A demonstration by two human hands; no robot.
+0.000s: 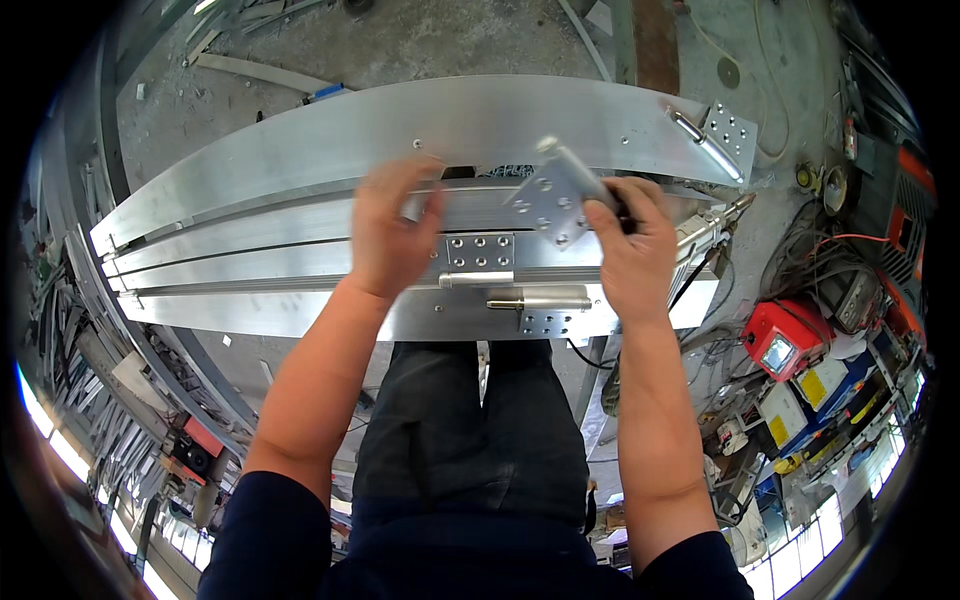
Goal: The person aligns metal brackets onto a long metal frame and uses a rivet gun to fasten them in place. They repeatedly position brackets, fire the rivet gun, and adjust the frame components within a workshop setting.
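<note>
Fingers (650, 205) of right hand (637, 255) wrapped on hinge (550, 205), over metal bars (290, 315); left hand (392, 232) blurred, fingers half-curled, can't tell if holding anything. Gray floor (430, 45) beyond, scrap metal (115, 405) left, red machine (785, 338) right.

Metalworking shop. Long bare-metal profiles (240, 240) up front; grimy concrete floor (430, 45) with a loose metal strip (265, 73) past their far edge. Heaped offcuts (100, 365) off the left end. Tangled cables (800, 255) and boxy red machine (762, 325) beyond the near right corner. Industrial, not domestic.
</note>
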